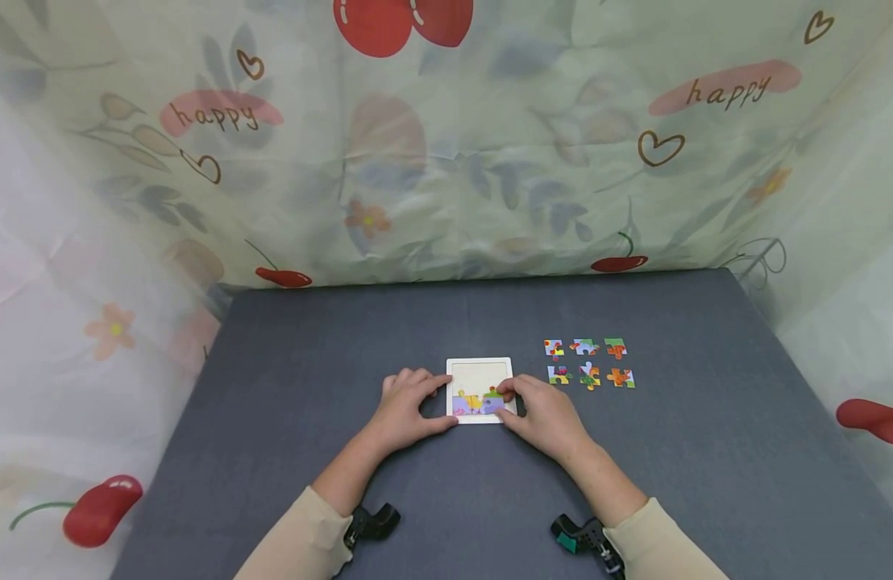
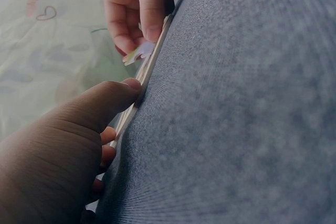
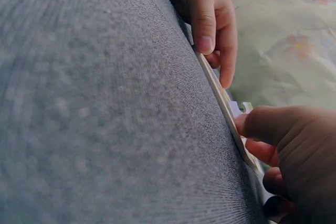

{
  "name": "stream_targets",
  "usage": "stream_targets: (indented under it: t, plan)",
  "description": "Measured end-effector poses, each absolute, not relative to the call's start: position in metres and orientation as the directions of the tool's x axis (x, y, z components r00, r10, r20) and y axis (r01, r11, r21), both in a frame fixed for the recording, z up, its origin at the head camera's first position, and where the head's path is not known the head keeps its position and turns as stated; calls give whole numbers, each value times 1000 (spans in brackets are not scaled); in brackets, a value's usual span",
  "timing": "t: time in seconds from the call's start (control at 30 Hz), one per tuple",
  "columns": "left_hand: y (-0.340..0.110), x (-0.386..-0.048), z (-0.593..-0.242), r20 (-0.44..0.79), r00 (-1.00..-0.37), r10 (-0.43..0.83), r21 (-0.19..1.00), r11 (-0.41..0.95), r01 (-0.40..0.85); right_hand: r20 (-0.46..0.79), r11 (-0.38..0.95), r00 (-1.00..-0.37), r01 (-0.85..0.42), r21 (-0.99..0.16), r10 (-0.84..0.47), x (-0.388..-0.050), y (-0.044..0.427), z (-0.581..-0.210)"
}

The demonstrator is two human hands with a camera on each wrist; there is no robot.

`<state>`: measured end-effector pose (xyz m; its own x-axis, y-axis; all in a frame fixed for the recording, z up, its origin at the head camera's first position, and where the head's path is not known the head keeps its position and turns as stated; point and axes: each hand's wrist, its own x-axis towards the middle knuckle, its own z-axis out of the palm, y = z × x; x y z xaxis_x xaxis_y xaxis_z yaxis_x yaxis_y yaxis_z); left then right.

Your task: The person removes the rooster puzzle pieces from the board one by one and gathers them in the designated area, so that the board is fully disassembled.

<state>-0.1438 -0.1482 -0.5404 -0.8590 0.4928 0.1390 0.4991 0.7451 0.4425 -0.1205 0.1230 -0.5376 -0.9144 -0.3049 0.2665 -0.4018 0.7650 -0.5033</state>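
Observation:
A small white puzzle tray point(image 1: 479, 362) lies on the dark table, with purple, yellow and green jigsaw pieces point(image 1: 472, 403) along its near side. My left hand point(image 1: 405, 409) holds the tray's left side, thumb at the near corner and index finger farther up the edge. Over the tray's near right part, my right hand point(image 1: 550, 415) pinches a puzzle piece point(image 2: 137, 54) between thumb and fingers. That piece looks tilted up in the left wrist view; the fingers partly cover it. In the right wrist view, a bit of the piece point(image 3: 236, 109) shows beyond the right thumb.
Several loose jigsaw pieces point(image 1: 590, 374) lie in two rows right of the tray, beyond the right hand. A patterned curtain point(image 1: 446, 201) hangs behind the grey table point(image 1: 330, 330) and at both sides. Black wrist devices point(image 1: 374, 522) sit at the sleeves.

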Motion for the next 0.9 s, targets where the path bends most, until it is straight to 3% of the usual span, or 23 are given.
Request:
stream_targets:
  t: [0.9]
  plan:
    - [-150,-145,-544,157,-853,499,451,732,511,112,544,-959,-241,-803,-259,-115,131,-502]
